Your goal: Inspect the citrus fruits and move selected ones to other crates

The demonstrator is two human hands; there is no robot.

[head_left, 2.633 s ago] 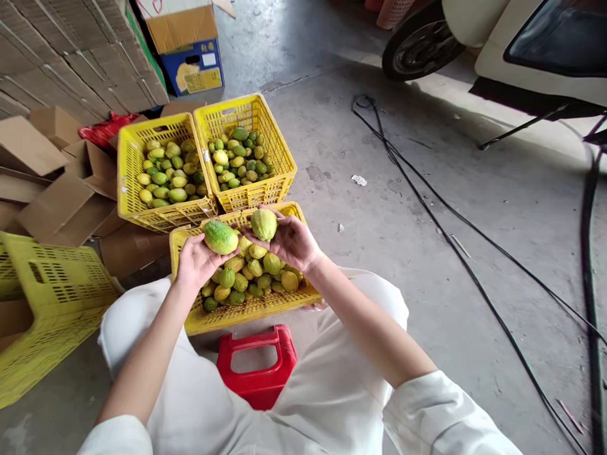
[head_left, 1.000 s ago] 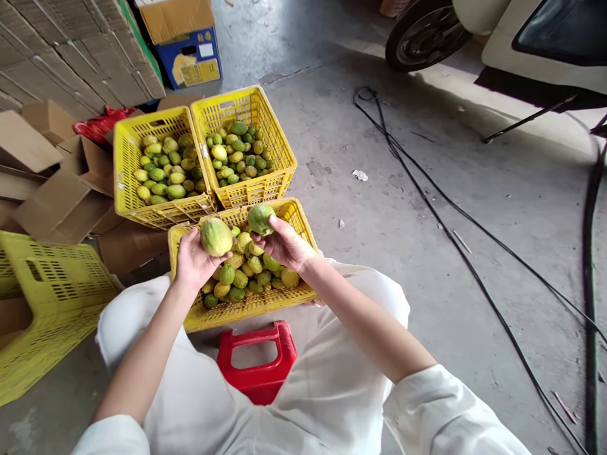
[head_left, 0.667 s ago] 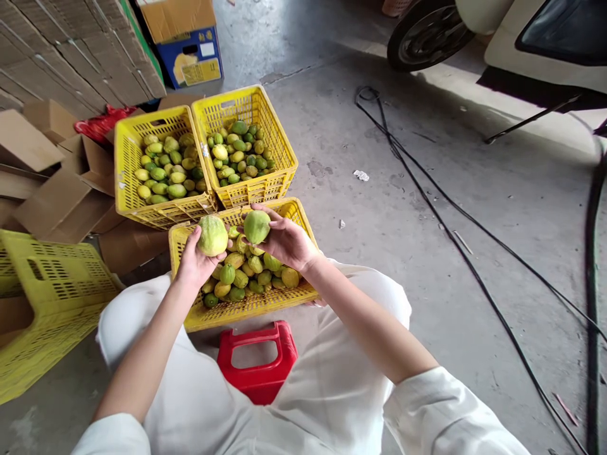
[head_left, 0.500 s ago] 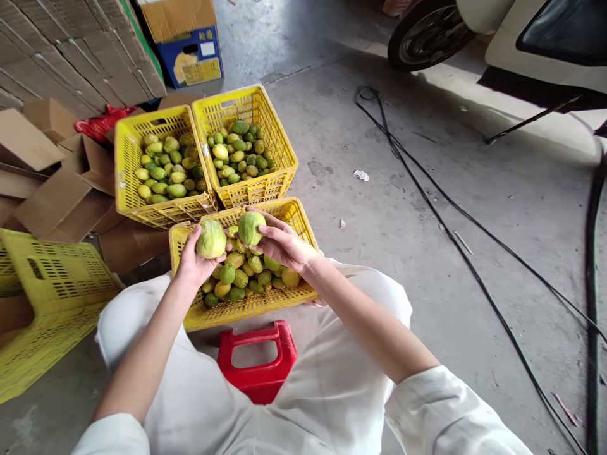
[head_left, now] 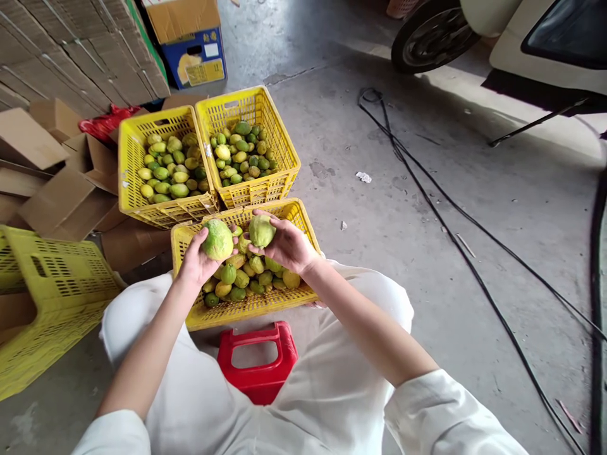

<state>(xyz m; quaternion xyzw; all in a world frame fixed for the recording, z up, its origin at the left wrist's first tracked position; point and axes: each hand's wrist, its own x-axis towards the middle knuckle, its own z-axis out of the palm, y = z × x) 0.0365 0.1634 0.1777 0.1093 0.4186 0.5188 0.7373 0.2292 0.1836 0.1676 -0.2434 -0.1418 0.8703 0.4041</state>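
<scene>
My left hand (head_left: 195, 260) holds a large green-yellow lemon (head_left: 217, 239), its fingers curled around the fruit. In my right hand (head_left: 290, 245) a second, paler green lemon (head_left: 262, 231) rests against the fingers, a little apart from the first. Both hands are above the near yellow crate (head_left: 246, 311), in which many green and yellow lemons (head_left: 246, 278) lie piled. Two more yellow crates stand just behind it: a left one (head_left: 161, 218) and a right one (head_left: 279, 180), each partly filled with similar fruit.
Between my knees is a red plastic stool (head_left: 279, 363). A yellow crate (head_left: 71, 284) lies tilted at the left, near loose cardboard boxes (head_left: 66, 202). Black cables (head_left: 455, 246) run across the concrete floor on the right, and a parked scooter (head_left: 436, 35) stands beyond.
Both lemons have turned in my hands and show other sides. The right lemon has shifted slightly right and down, and my right fingers have opened out a little around it.
</scene>
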